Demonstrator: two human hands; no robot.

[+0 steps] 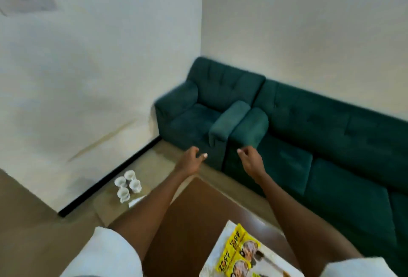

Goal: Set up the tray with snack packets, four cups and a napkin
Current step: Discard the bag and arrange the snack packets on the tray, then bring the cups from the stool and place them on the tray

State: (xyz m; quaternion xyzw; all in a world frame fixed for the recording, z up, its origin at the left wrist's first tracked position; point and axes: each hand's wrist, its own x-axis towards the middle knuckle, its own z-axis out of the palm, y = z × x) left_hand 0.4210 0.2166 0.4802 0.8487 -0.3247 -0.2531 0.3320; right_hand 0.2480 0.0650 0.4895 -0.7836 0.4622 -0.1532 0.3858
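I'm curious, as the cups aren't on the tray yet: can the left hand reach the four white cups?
Probably yes: the left hand is empty, and the cups stand uncovered on the glass table, with nothing between them and the hand.

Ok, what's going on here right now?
A person reaches forward over the brown table; the left grip and right grip hold nothing. Yellow snack packets already lie on the tray. The four cups stand on the small side table to the left, not yet on the tray.
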